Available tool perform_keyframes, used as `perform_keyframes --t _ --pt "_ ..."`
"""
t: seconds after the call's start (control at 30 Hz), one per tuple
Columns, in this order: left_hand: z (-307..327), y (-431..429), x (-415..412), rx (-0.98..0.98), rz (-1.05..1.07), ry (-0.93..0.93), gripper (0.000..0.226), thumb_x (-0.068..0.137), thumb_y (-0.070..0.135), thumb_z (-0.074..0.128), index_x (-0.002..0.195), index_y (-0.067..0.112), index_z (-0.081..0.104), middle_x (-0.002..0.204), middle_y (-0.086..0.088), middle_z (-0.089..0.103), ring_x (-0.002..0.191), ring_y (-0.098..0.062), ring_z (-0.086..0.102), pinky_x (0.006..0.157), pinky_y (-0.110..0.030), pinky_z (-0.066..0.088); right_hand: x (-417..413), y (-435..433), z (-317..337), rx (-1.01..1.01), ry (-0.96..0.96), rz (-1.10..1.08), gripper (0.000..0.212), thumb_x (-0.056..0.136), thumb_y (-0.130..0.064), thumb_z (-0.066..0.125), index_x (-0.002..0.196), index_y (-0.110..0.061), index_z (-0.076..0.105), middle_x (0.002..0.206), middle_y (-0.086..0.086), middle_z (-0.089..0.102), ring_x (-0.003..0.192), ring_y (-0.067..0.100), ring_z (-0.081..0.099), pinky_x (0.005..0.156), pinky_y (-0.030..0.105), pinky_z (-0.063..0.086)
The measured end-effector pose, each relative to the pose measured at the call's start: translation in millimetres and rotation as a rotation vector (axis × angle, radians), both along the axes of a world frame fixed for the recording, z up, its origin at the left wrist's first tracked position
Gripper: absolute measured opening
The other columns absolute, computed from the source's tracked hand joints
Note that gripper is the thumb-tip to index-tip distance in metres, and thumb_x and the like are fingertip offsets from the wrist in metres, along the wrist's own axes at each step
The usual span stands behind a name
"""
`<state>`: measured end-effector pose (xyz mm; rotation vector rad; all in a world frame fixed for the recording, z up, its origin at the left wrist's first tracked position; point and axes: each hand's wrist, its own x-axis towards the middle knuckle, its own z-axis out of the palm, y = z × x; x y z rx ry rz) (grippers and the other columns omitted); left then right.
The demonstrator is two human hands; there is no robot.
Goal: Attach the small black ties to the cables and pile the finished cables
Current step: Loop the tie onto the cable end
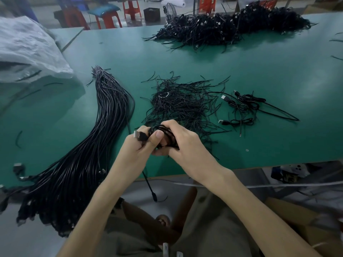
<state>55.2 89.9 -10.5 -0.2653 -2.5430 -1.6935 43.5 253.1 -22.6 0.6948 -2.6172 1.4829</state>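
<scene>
Both hands meet over the near edge of the green table (278, 75). My left hand (136, 148) and my right hand (182, 143) together grip a coiled black cable (163, 131); its silver USB plug (136, 135) sticks out by my left fingers, and its other end (151, 190) hangs below the table edge. Just beyond the hands lies a loose heap of small black ties (182, 102). A thick bundle of uncoiled black cables (89, 145) runs down the left. Three tied cables (243, 106) lie to the right.
A large heap of coiled black cables (232, 25) sits at the far side of the table. A crumpled white plastic bag (27, 51) lies at the far left. Red stools (109, 17) stand beyond the table. A cardboard box (306, 225) is at my lower right.
</scene>
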Motion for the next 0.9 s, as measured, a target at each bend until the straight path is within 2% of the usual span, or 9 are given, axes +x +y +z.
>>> perform_keyframes --t 0.13,0.23,0.3,0.47,0.57,0.63,0.73,0.8,0.9 --pt "-6 -9 -1 0.142 0.096 -0.052 0.033 0.08 0.04 0.072 0.089 0.009 0.067 0.065 -0.004 0.068 0.056 -0.01 0.058 0.055 -0.021 0.047 1 3 0 0.038 -0.022 0.03 0.044 0.09 -0.012 0.074 0.129 -0.02 0.054 0.098 -0.023 0.053 0.091 -0.003 0.052 0.086 0.017 0.044" --pt "-10 -13 -2 0.172 0.121 -0.068 0.032 0.073 0.034 0.08 0.09 0.009 0.068 0.066 -0.003 0.069 0.056 -0.011 0.058 0.055 -0.019 0.048 -1 3 1 0.142 0.029 0.021 0.051 0.093 -0.01 0.07 0.14 -0.015 0.05 0.121 -0.004 0.059 0.109 0.012 0.056 0.096 0.035 0.05" --pt "-12 -14 -3 0.164 0.141 -0.061 0.033 0.071 0.033 0.083 0.09 0.009 0.07 0.068 -0.001 0.07 0.056 -0.011 0.059 0.056 -0.018 0.048 -2 3 0 0.237 0.107 -0.007 0.056 0.093 0.002 0.065 0.145 -0.012 0.048 0.128 0.004 0.056 0.119 0.017 0.052 0.097 0.039 0.051" --pt "-12 -12 -4 0.145 0.161 -0.041 0.032 0.074 0.03 0.085 0.094 0.009 0.071 0.076 -0.005 0.077 0.06 -0.011 0.069 0.059 -0.015 0.051 -4 2 -6 0.482 0.245 -0.02 0.07 0.085 0.019 0.059 0.149 -0.007 0.043 0.123 0.006 0.052 0.117 0.019 0.043 0.094 0.037 0.051" --pt "-11 -12 -5 0.106 0.119 -0.061 0.033 0.078 0.03 0.083 0.092 0.004 0.069 0.073 -0.005 0.076 0.06 -0.014 0.072 0.059 -0.017 0.053 -3 3 -8 0.537 0.276 -0.003 0.066 0.079 0.021 0.061 0.139 -0.004 0.05 0.117 0.007 0.053 0.112 0.022 0.045 0.088 0.041 0.054" --pt "-10 -13 -7 0.032 0.084 -0.096 0.04 0.078 0.041 0.079 0.09 0.005 0.068 0.069 -0.004 0.075 0.059 -0.018 0.072 0.058 -0.024 0.055 -1 4 -7 0.553 0.284 0.016 0.051 0.083 0.018 0.056 0.128 -0.004 0.055 0.113 0.008 0.053 0.11 0.023 0.045 0.085 0.041 0.054" --pt "-10 -17 -8 -0.266 0.016 -0.049 0.047 0.079 0.066 0.061 0.084 0.02 0.07 0.063 0.003 0.07 0.054 -0.013 0.066 0.057 -0.027 0.055 1 6 -6 0.559 0.31 0.025 0.027 0.093 0.007 0.047 0.112 -0.004 0.062 0.103 0.008 0.054 0.102 0.024 0.046 0.083 0.042 0.051" --pt "-9 -20 -8 -0.394 -0.05 0.016 0.049 0.081 0.072 0.05 0.085 0.029 0.072 0.066 0.008 0.068 0.055 -0.01 0.06 0.056 -0.025 0.05 2 8 -7 0.567 0.324 0.028 0.026 0.095 0.009 0.045 0.107 -0.003 0.064 0.1 0.009 0.056 0.099 0.025 0.047 0.083 0.042 0.049" --pt "-8 -25 -12 -0.535 -0.138 0.1 0.048 0.088 0.067 0.045 0.095 0.032 0.077 0.075 0.012 0.066 0.071 -0.008 0.06 0.063 -0.024 0.048 4 8 -6 0.578 0.36 0.043 0.044 0.093 -0.006 0.023 0.103 -0.002 0.066 0.097 0.01 0.058 0.094 0.027 0.05 0.082 0.041 0.049"
